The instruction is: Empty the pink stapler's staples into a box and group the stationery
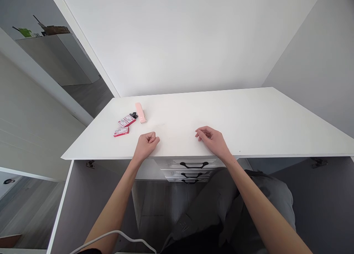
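The left hand [146, 143] is curled in a fist, the right hand [211, 138] loose and empty — the pink stapler [141, 112] lies up-left, nearer the left, lengthwise away.

Two bare hands rest on one broad white table top [249, 117] near the middle of the frame: the left hand [146, 143] curled into a loose fist, the right hand [211, 139] with fingers bent down onto the surface. Left of centre lie two small red-and-white cardboard boxes [121, 132], the second [127, 120] just above the first. Beside them is one pale pink oblong stapler [140, 112] and one small black clip [133, 115], though the clip is too small to identify with certainty. Below the table edge, three black curved drawer handles [194, 165] are stacked. One white cable [116, 234] crosses the lower left.
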The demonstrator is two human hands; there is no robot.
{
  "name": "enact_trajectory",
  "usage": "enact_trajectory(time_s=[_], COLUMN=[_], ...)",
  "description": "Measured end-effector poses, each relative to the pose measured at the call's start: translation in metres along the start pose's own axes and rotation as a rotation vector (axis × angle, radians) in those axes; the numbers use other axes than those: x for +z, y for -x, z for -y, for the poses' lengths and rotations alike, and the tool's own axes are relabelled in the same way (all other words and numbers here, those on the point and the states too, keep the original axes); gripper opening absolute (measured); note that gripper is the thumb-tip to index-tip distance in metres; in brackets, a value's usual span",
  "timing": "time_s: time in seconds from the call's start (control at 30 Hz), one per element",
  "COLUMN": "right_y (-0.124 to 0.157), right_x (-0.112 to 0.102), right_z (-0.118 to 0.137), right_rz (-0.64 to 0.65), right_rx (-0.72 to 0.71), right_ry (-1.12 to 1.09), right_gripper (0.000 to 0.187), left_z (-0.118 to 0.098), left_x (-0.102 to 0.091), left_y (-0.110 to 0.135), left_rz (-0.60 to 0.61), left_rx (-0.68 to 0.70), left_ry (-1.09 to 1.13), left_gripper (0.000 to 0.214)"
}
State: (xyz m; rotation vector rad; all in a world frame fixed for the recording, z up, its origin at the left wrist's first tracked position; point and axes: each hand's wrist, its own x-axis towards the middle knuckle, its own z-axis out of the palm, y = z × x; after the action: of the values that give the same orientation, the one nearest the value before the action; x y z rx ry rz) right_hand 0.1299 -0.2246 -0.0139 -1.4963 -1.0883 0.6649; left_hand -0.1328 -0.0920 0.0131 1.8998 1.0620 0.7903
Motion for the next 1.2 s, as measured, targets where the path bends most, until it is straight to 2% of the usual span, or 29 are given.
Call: enact_trajectory(time_s=[1.2], right_y=[0.0003], right_x=[-0.0003], right_z=[0.0011], right_rz=[0.002], right_rx=[0.002], right_ry=[0.002], right_gripper=[0.032], left_z=[-0.0040], left_x=[0.0006], left_y=[0.0018], left_rz=[-0.015], left_rx=[-0.009], left_ry=[0.016], left_gripper=[0.040])
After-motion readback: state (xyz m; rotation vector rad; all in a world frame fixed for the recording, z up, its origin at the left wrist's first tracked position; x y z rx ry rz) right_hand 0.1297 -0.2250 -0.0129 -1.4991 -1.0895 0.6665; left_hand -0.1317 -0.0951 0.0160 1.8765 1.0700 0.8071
